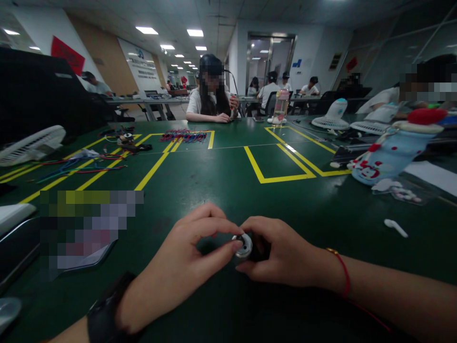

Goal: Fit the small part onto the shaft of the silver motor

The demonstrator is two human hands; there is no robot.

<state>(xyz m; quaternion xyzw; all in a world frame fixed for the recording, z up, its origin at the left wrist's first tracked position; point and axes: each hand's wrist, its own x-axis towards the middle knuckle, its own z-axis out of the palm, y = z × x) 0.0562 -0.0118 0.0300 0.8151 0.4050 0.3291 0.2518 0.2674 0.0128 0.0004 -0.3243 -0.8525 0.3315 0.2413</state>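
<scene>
Low in the middle of the head view, a small silver metal cylinder (244, 251), which looks like a small motor, has its round end face turned up, with small dark holes in it. My right hand (285, 252) is closed around its side, and some of those fingers are hidden behind it. My left hand (189, 255) pinches with thumb and forefinger at the top of the end face. Something small and dark shows between these fingertips, too little to name. Both hands are just above the green table (200, 190).
Yellow tape marks the table. Wires (82, 164) and a wire bundle (185, 136) lie left and far. A phone (89, 255) is left of my hands. At right stand a blue bottle (389, 152) and white fans (330, 116); a white earbud (396, 227) lies nearer. A person (210, 102) sits opposite.
</scene>
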